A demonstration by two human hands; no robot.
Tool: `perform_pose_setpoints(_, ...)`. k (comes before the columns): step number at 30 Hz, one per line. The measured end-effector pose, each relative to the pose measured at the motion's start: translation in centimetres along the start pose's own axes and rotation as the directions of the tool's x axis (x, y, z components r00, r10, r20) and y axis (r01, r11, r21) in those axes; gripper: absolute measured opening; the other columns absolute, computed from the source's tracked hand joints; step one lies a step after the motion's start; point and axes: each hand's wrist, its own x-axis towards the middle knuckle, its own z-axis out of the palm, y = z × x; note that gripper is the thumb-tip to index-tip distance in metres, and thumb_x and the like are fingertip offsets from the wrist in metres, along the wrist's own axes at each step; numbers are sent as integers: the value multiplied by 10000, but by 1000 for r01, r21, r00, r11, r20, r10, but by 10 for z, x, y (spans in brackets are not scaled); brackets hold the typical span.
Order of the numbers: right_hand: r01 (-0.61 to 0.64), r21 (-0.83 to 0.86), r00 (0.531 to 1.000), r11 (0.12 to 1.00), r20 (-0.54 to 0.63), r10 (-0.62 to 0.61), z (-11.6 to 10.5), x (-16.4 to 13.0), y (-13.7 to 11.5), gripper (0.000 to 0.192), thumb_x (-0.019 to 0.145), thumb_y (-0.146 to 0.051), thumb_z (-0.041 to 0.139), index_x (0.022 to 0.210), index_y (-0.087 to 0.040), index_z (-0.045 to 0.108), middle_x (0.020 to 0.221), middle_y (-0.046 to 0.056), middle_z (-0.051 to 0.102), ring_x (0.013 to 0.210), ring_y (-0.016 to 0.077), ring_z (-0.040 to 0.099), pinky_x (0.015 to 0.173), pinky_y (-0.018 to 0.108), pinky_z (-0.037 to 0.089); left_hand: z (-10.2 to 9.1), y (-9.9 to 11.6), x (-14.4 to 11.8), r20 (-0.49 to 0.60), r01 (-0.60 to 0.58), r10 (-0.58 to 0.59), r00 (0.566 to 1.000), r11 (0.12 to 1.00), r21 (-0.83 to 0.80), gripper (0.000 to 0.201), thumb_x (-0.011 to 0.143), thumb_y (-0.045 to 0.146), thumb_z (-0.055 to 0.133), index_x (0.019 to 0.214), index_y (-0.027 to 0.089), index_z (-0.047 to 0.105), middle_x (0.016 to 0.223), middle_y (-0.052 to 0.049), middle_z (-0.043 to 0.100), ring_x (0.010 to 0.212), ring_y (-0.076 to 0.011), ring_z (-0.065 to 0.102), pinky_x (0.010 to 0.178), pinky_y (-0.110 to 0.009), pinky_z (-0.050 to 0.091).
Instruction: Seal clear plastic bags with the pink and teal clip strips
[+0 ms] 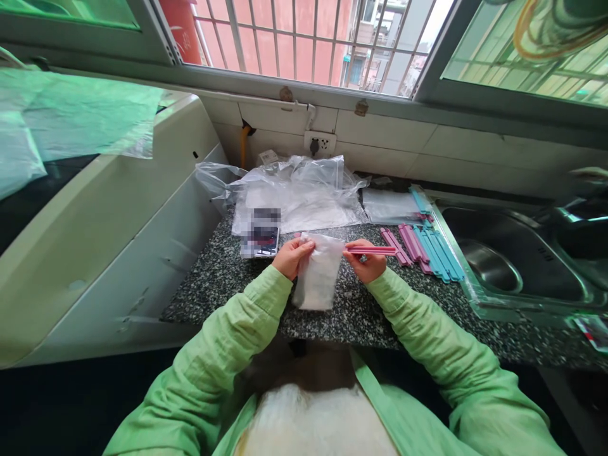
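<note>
My left hand [295, 256] pinches a small clear plastic bag [319, 278] by its upper left edge, and the bag hangs upright over the speckled counter. In my right hand [367, 263] is a long pink plastic clip strip [375, 251], pointing to the right. The fingertips of that hand are close to the bag's upper right edge; whether they touch it I cannot tell. Several more pink strips [414, 244] and blue strips [437, 252] lie in rows to the right of my right hand. Behind them is a flat stack of clear bags [390, 206].
A large heap of clear plastic packaging [304, 206] lies behind my hands, with a partly blurred printed item [261, 237] in front. The sink [522, 253] is at the right. A white appliance [123, 253] stands left. A wall socket [320, 142] sits below the barred window.
</note>
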Motion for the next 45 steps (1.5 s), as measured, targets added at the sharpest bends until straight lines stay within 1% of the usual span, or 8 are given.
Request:
perform_pose_setpoints(5, 12, 14, 999, 1000, -53, -11, -5, -1, -3, 47, 706, -171, 582, 751, -159, 586, 678, 33, 606, 570, 102, 538, 513, 232, 464, -5, -6, 6, -55, -57, 64, 996, 991, 119, 308, 426, 340, 745, 590, 114, 614, 517, 23, 586, 476, -66, 480, 492, -188, 352)
perform_pose_setpoints(11, 0, -42, 998, 999, -62, -3, -6, 1, -1, 47, 721, -197, 564, 753, -167, 581, 677, 38, 608, 608, 121, 558, 551, 256, 478, 1, 2, -1, -68, -43, 39, 997, 997, -69, 340, 384, 318, 772, 611, 130, 603, 544, 30, 605, 489, -66, 513, 514, -186, 394)
perform_pose_setpoints(15, 37, -109, 999, 993, 8, -37, -1, 4, 4, 90, 743, -244, 535, 725, -167, 579, 653, 38, 613, 593, 125, 557, 568, 265, 477, 5, 8, -8, -10, 16, -17, 1000, 995, -103, 357, 372, 314, 780, 624, 129, 606, 550, 18, 611, 485, -77, 526, 499, -192, 401)
perform_pose_setpoints(19, 43, -81, 997, 996, 65, -38, 1, 5, -3, 142, 763, -277, 499, 712, -168, 573, 646, 37, 611, 599, 126, 559, 566, 261, 472, 3, 3, -5, 40, 33, -32, 999, 999, -35, 337, 399, 338, 768, 600, 122, 606, 539, 13, 598, 485, -76, 515, 496, -191, 391)
perform_pose_setpoints(26, -30, 33, 1000, 999, -6, 30, -7, 3, -19, 61, 733, -230, 552, 752, -178, 577, 674, 28, 620, 629, 124, 568, 593, 265, 482, -7, -7, 7, -31, -131, 145, 989, 950, 282, 247, 510, 337, 711, 587, 128, 606, 467, 36, 524, 423, -50, 411, 421, -177, 290)
perform_pose_setpoints(29, -47, 25, 999, 999, -26, 47, -9, 3, -18, 66, 724, -231, 564, 754, -175, 580, 666, 26, 617, 623, 125, 570, 585, 266, 483, -9, -7, 8, -37, -145, 167, 985, 933, 330, 251, 510, 339, 709, 601, 126, 613, 471, 34, 529, 420, -52, 406, 414, -179, 278)
perform_pose_setpoints(38, -12, 47, 997, 999, -80, 16, -8, 0, -14, 56, 707, -187, 578, 761, -176, 581, 677, 19, 610, 629, 120, 562, 586, 261, 476, 0, -3, 0, -5, 75, -75, 997, 996, 54, 369, 395, 349, 763, 624, 96, 622, 539, -13, 616, 486, -98, 531, 500, -211, 396)
perform_pose_setpoints(45, -81, 82, 993, 993, -83, 88, -4, -2, -14, 49, 715, -209, 573, 754, -180, 578, 665, 11, 594, 598, 109, 546, 560, 254, 469, 2, -4, -1, 24, 172, -172, 985, 985, -9, 371, 409, 349, 765, 620, 77, 627, 519, -36, 618, 469, -107, 543, 490, -218, 410)
